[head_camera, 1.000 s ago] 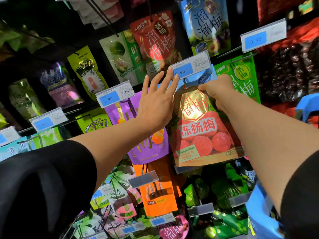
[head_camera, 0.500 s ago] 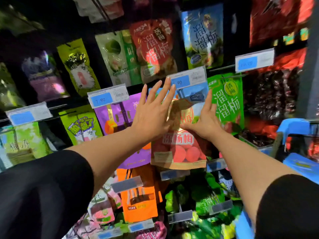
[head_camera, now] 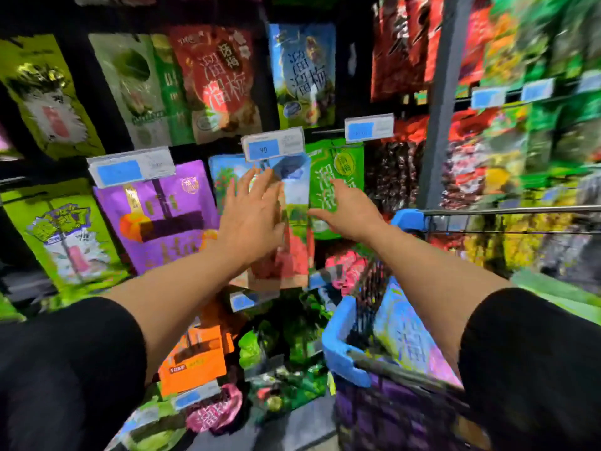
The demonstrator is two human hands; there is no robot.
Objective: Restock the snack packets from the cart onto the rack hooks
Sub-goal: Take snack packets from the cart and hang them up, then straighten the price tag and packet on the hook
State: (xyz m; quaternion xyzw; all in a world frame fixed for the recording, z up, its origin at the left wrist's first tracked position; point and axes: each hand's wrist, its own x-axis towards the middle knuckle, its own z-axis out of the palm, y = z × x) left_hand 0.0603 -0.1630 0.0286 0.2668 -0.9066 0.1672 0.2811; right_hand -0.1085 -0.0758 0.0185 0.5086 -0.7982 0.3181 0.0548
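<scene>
The red packet (head_camera: pixel 292 249) hangs on the rack (head_camera: pixel 439 102), under the price tag (head_camera: pixel 272 147), between a purple packet (head_camera: pixel 162 216) on its left and a green packet (head_camera: pixel 335 177) on its right. The left hand (head_camera: pixel 252 219) lies flat over the red packet's left half, fingers straight and slightly spread, fingertips up near the tag. The right hand (head_camera: pixel 346 211) sits at the packet's right edge, partly over the green packet, fingers relaxed and pointing left toward the edge; whether they touch it is lost in blur. Neither hand grips anything. Lower right, the blue-rimmed cart (head_camera: pixel 341 346) holds more packets, a blue one (head_camera: pixel 406 340) on top. The right side of the view is heavily smeared.
</scene>
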